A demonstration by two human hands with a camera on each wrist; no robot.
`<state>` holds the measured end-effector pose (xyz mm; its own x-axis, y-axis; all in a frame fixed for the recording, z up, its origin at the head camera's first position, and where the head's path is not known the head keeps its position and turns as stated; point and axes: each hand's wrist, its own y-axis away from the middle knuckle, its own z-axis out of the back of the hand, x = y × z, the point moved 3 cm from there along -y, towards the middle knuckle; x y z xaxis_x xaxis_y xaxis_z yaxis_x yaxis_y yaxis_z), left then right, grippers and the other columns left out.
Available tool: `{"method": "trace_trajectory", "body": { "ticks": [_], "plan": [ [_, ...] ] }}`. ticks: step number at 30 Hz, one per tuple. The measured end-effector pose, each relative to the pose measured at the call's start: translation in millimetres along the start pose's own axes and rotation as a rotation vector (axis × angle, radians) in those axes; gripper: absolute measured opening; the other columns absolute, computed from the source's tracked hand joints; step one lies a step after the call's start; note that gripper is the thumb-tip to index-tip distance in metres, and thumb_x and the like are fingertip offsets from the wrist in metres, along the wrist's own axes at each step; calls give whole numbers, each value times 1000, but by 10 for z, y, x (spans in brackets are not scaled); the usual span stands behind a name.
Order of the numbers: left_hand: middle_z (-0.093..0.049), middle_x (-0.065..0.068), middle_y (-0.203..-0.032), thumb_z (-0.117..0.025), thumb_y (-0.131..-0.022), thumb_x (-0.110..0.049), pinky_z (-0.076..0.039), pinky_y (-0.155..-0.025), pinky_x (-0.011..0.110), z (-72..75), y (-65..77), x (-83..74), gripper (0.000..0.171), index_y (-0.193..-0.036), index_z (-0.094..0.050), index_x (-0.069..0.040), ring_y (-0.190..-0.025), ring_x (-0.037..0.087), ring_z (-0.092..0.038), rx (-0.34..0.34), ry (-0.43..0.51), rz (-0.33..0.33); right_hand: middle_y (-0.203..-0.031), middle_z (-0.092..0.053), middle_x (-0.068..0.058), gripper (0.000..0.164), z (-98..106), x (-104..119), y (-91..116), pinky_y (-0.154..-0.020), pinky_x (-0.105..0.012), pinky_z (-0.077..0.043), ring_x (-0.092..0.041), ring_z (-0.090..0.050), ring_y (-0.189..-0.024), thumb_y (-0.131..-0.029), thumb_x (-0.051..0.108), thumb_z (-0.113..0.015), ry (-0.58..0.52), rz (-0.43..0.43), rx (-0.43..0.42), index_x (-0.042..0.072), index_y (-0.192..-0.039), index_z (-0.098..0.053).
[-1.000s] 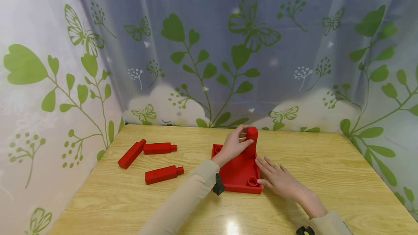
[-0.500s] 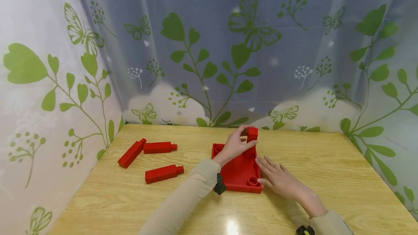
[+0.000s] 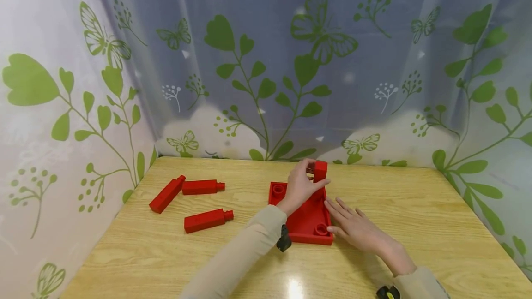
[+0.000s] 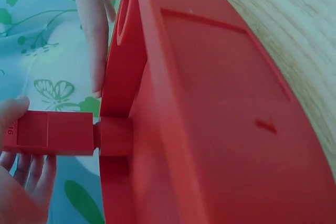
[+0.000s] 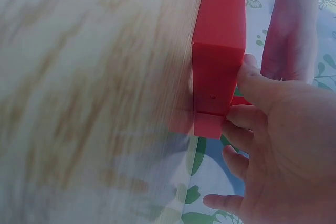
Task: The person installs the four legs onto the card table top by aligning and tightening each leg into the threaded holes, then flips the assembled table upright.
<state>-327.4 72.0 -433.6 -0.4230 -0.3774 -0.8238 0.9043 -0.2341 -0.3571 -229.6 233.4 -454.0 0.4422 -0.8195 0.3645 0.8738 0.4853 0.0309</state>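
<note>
My left hand (image 3: 299, 188) holds a red square leg (image 3: 320, 170) upright at the far right corner of a square red base (image 3: 305, 220). In the left wrist view, thumb and fingers lie on opposite sides of the leg (image 4: 65, 134), and its narrow neck meets the round socket (image 4: 116, 136). The base lies on the table with its raised rim up; other round sockets show at its far left (image 3: 278, 190) and near right corners. My right hand (image 3: 359, 230) rests with straight fingers against the base's right side; in the right wrist view, the thumb and fingertips touch the edge (image 5: 220, 77).
To the left on the wooden table (image 3: 137, 253) lie three more red legs: one slanted (image 3: 167, 194), one behind (image 3: 200, 187) and one nearer (image 3: 205, 220). A patterned curtain (image 3: 266, 82) hangs behind the table, with similar cloth at both sides.
The leg has turned a little in my left hand, so a flat side faces forward, and the left wrist has swung slightly right. My right hand and the base have stayed put.
</note>
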Motion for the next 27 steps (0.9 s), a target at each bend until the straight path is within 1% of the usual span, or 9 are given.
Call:
{"method": "trace_trajectory", "body": {
  "ticks": [2, 4, 8, 11, 14, 17, 21, 23, 27],
  "plan": [
    [-65, 11, -122, -82, -88, -18, -57, -91, 24, 17, -13, 9, 55, -134, -56, -5, -111, 23, -65, 30, 26, -3, -164, -29, -17, 70, 2, -3, -1, -111, -77, -20, -43, -22, -151, -105, 45, -50, 1, 2, -4, 3, -158, -32],
    [-66, 12, -126, -79, -90, -15, -56, -96, 28, 38, -31, 27, 53, -135, -55, -4, -115, 25, -65, 77, 53, -11, -164, -29, -17, 70, 5, -6, 0, -111, -77, -20, -43, -22, -151, -105, 45, -51, 0, 5, -7, 3, -158, -32],
    [-62, 16, -136, -70, -96, -11, -50, -106, 36, 80, -64, 81, 54, -145, -49, -1, -126, 30, -60, 218, 119, 0, -164, -30, -17, 71, 5, -12, -2, -111, -77, -20, -43, -23, -151, -104, 45, -51, 3, 7, -11, 4, -158, -32],
    [-56, 17, -143, -65, -100, -10, -47, -109, 39, 100, -75, 123, 59, -153, -40, 0, -132, 31, -56, 304, 154, 32, -164, -30, -17, 71, 0, -18, -4, -111, -77, -21, -42, -23, -151, -104, 46, -51, 9, 4, -10, 4, -158, -32],
    [-53, 17, -145, -63, -101, -11, -46, -111, 39, 111, -77, 142, 61, -155, -36, -1, -134, 32, -53, 337, 161, 39, -164, -30, -17, 71, -7, -21, -7, -111, -77, -21, -42, -23, -151, -104, 46, -51, 12, 1, -7, 4, -158, -32],
    [-54, 17, -144, -64, -101, -11, -46, -111, 39, 112, -73, 138, 60, -154, -38, -1, -134, 32, -54, 334, 163, 30, -164, -30, -17, 71, -9, -17, -5, -111, -77, -21, -42, -23, -151, -104, 46, -51, 10, 1, -4, 4, -158, -32],
    [-58, 15, -139, -70, -97, -14, -46, -110, 41, 92, -57, 116, 56, -147, -47, -3, -131, 30, -56, 280, 142, 15, -164, -30, -17, 71, -9, -8, 0, -110, -77, -21, -43, -23, -151, -104, 46, -51, 9, 5, -5, 4, -158, -33],
    [-60, 14, -137, -74, -94, -18, -47, -109, 41, 71, -45, 103, 57, -144, -50, -5, -129, 28, -56, 231, 122, 17, -164, -30, -17, 71, -7, -7, 3, -110, -77, -21, -43, -22, -151, -104, 46, -51, 8, 5, -7, 3, -158, -32],
    [-61, 9, -131, -83, -87, -27, -51, -104, 36, 24, -18, 78, 63, -138, -53, -7, -122, 26, -58, 82, 68, 39, -164, -29, -17, 71, -10, -5, -2, -110, -77, -20, -43, -22, -151, -105, 45, -50, 5, 6, -4, 4, -158, -32]
  ]
}}
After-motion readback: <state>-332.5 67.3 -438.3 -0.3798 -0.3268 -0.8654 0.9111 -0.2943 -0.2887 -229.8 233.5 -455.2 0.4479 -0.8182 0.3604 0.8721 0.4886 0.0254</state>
